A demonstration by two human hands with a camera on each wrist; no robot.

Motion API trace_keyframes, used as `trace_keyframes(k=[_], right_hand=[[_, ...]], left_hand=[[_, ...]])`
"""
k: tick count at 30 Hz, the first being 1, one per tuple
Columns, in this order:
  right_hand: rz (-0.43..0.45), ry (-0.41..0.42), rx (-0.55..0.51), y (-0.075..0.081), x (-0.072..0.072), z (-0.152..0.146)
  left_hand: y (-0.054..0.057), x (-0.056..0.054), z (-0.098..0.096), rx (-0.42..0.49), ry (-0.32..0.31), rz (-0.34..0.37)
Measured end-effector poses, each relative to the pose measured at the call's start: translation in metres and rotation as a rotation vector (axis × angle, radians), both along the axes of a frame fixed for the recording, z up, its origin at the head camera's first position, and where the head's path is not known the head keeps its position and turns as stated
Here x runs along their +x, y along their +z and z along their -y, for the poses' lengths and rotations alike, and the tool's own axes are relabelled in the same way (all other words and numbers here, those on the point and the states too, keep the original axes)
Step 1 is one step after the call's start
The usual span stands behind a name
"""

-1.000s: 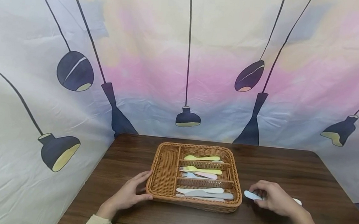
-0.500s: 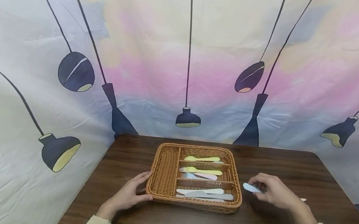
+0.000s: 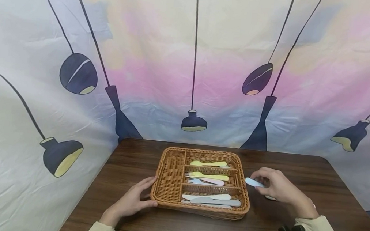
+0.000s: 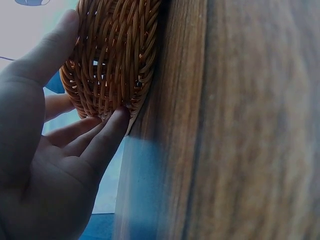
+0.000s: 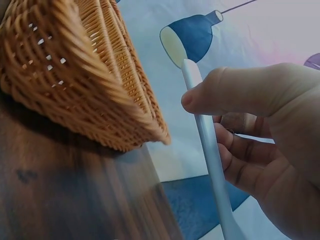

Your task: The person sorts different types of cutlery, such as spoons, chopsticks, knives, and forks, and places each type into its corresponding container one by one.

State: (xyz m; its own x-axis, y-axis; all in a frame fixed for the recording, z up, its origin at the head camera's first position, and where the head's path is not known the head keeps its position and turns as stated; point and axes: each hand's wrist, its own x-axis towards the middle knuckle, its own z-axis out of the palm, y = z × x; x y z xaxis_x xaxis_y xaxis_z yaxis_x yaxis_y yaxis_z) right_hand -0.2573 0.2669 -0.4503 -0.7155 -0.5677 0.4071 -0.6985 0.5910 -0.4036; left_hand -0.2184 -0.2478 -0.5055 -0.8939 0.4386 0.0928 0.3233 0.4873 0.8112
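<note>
My left hand (image 3: 133,199) rests against the near left corner of a wicker cutlery basket (image 3: 170,173). In the left wrist view its fairly straight fingers touch the woven wall (image 4: 112,65), thumb apart from them. To the right of the basket, my right hand (image 3: 279,188) pinches a pale blue piece of cutlery (image 3: 254,182) by its handle, just off the rim. The right wrist view shows the smooth handle (image 5: 210,150) between thumb and fingers; its far end leaves the frame, so its kind cannot be told. A whitish thing (image 3: 270,198) lies beneath that hand, mostly hidden.
In the basket, a yellow spoon (image 3: 208,163) lies in the back compartment, a yellow fork (image 3: 211,176) with other forks in the middle one. White and grey knives (image 3: 217,201) fill the front one. Dark wooden table (image 3: 194,230); printed cloth (image 3: 162,73) hangs behind.
My right hand has moved up and slightly left with the pale blue cutlery, bringing its handle end closer to the basket's right rim. The left hand and basket have stayed put.
</note>
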Motion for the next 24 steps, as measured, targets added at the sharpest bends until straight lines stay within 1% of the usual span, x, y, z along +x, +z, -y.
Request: trace_keyframes(k=[6,8,13,15,20,24], right_hand=[[-0.053,0.022,-0.002,0.006,-0.011,0.008],[-0.046,0.019,-0.005,0.009,-0.014,0.012],[0.019,-0.009,0.003,0.019,-0.02,0.02],[0.031,-0.013,0.012,0.021,-0.022,0.023],[-0.018,0.02,0.018,0.026,-0.029,0.031],[-0.013,0.027,0.031,0.03,-0.035,0.038]], left_hand=[[0.001,0.0,0.0,0.007,-0.005,0.001],[0.001,0.0,0.0,0.01,-0.006,0.004],[0.002,0.0,0.0,0.012,-0.003,0.009],[0.002,-0.001,0.0,0.008,-0.003,0.01],[0.001,-0.001,0.0,0.007,-0.006,0.01],[-0.001,-0.001,0.001,0.001,-0.009,0.003]])
